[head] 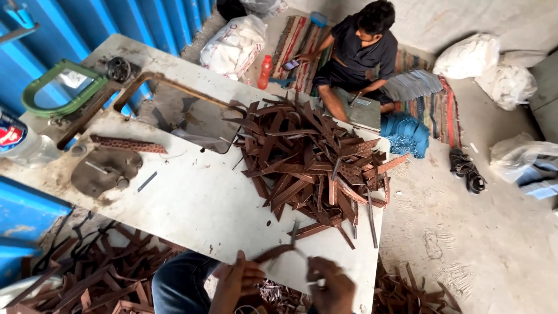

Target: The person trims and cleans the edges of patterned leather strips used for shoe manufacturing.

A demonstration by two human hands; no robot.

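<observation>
Many brown straps (311,160) heaped beyond both hands (241,279).

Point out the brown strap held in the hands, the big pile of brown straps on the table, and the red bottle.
brown strap (273,253), head view, middle of the curved strip.
pile of brown straps (308,160), head view, centre of the heap.
red bottle (265,72), head view, its body.

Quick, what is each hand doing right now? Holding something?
Left hand: closed in a grip on a brown strap.
Right hand: closed, pinching a thin metal piece against that strap.
</observation>
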